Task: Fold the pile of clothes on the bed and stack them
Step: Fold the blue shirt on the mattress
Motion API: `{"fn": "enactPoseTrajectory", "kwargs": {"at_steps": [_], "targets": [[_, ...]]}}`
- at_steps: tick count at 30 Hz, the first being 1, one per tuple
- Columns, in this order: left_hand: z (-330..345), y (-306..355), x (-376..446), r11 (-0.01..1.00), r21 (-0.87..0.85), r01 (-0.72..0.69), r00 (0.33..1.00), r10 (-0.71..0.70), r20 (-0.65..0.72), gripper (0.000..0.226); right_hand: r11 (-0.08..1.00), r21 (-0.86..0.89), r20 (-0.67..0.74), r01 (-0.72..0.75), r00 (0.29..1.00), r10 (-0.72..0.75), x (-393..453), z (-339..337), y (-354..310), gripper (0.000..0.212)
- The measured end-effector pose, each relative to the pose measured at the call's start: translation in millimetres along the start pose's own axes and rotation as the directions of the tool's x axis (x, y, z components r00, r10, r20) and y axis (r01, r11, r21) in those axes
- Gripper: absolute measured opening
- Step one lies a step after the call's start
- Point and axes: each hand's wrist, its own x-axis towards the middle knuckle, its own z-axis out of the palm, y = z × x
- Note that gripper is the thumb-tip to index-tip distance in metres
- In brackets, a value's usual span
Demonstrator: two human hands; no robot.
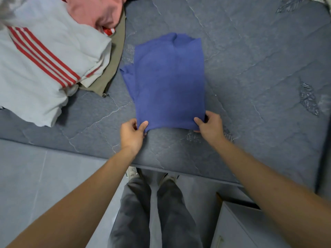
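A: Blue garment lies flat on the bed, already narrowed into a long panel, collar end away from the person. One sleeve edge pokes out along its left side.

B: Hands?

A: Left hand pinches the near left corner, thumb on top, fingers curled under the hem. Right hand pinches the near right corner the same way. Both closed on cloth, nothing else held.

B: Step in hand, as you read it?

A: Likely the crosswise fold: near hem carried up toward the collar. To do it well, lift both corners level, keep the hem taut between the hands, and lay it square on the far edge so the sides line up. The stray sleeve flap wants tucking, or it will show on the finished fold. Thin knit, probably slumps if one corner leads.

B: Rest of the clothes?

A: Pile at upper left, just beside the blue piece: a white garment with red stripes on top, a pink one behind it, an olive one beneath. I can't make out a finished stack.

B: Surface, room?

A: Grey-blue quilted mattress with stitched lines, slightly rumpled. Pale tiled floor below the bed edge; a light cabinet at lower right. The person stands at the bedside in dark trousers.
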Motion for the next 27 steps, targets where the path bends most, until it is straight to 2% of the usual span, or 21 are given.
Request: {"fn": "enactPoseTrajectory", "kwargs": {"at_steps": [2,4,5,7,9,10,13,16,19,21,25,27], "targets": [[-4.2,-14.6,-10.9,0.991,0.098,-0.093,0.994,0.099,-0.053,0.013,0.993,-0.063,-0.033,0.096,0.995,-0.099,-13.8,-0.7,9.8,0.026],[-10.7,-22.6,-18.3,0.902,0.323,-0.286,0.936,0.335,-0.106,0.025,0.925,-0.248,-0.075,0.288,0.946,-0.315,-23.8,-5.2,15.8,0.047],[-15.1,-24.0,-20.0,0.792,0.471,-0.389,0.878,0.474,-0.071,0.037,0.840,-0.376,-0.065,0.391,0.893,-0.445,-26.4,-9.2,18.0,0.057],[-20.5,-22.0,-19.5,0.494,0.645,-0.583,0.722,0.679,0.132,0.061,0.612,-0.553,0.072,0.565,0.764,-0.641,-27.2,-17.0,20.8,0.075],[-18.5,-17.8,-13.1,0.278,0.651,-0.707,0.609,0.707,0.359,0.079,0.403,-0.609,0.291,0.683,0.666,-0.687,-24.6,-18.4,21.8,0.090],[-16.0,-15.2,-8.0,0.211,0.645,-0.735,0.581,0.686,0.438,0.085,0.310,-0.627,0.384,0.714,0.631,-0.674,-21.9,-17.2,22.2,0.095],[-10.6,-11.3,13.3,0.083,0.674,-0.734,0.577,0.599,0.555,0.093,0.110,-0.651,0.547,0.751,0.564,-0.619,-6.6,-10.5,23.3,0.100],[-14.3,-9.9,36.2,-0.030,0.677,-0.736,0.543,0.572,0.615,0.086,-0.004,-0.641,0.616,0.768,0.511,-0.599,12.9,-4.8,25.4,0.093],[-20.0,-6.8,50.7,-0.090,0.645,-0.758,0.493,0.567,0.659,0.076,-0.058,-0.622,0.646,0.781,0.470,-0.602,28.6,-8.2,29.1,0.081],[-23.4,-2.5,56.1,-0.093,0.623,-0.777,0.475,0.563,0.676,0.071,-0.049,-0.619,0.644,0.784,0.470,-0.603,34.4,-12.0,27.4,0.082],[-30.6,8.6,52.9,0.001,0.562,-0.827,0.469,0.551,0.690,0.072,0.073,-0.554,0.635,0.829,0.478,-0.607,31.6,-15.2,17.0,0.086],[-36.2,14.3,47.6,0.070,0.523,-0.850,0.467,0.562,0.683,0.069,0.168,-0.492,0.629,0.854,0.482,-0.610,27.7,-20.0,10.7,0.081]]}}
